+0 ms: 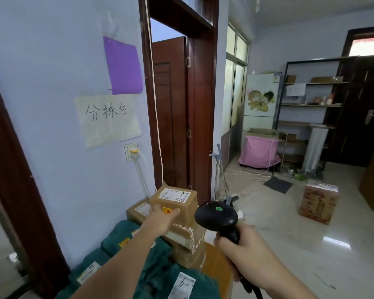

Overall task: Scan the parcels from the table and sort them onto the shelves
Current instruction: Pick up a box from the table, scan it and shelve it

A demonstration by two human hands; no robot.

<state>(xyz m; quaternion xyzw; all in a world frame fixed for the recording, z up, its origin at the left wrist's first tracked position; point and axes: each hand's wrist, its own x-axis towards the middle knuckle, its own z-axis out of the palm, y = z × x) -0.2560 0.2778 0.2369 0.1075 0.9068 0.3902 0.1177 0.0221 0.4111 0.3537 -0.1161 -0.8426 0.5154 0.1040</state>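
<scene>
A small cardboard parcel with a white label on top sits on a stack of brown boxes on the table. My left hand grips this top parcel from its near side, thumb on the front face. My right hand grips the handle of a black barcode scanner, whose head with a green dot is just right of the parcel. Several dark green parcel bags with labels lie on the table in front. Dark metal shelves stand far across the room.
A wooden table edge shows under the parcels. An open brown door is behind the stack. On the tiled floor sit a printed carton, a pink-covered cart and cables. A paper sign hangs on the wall.
</scene>
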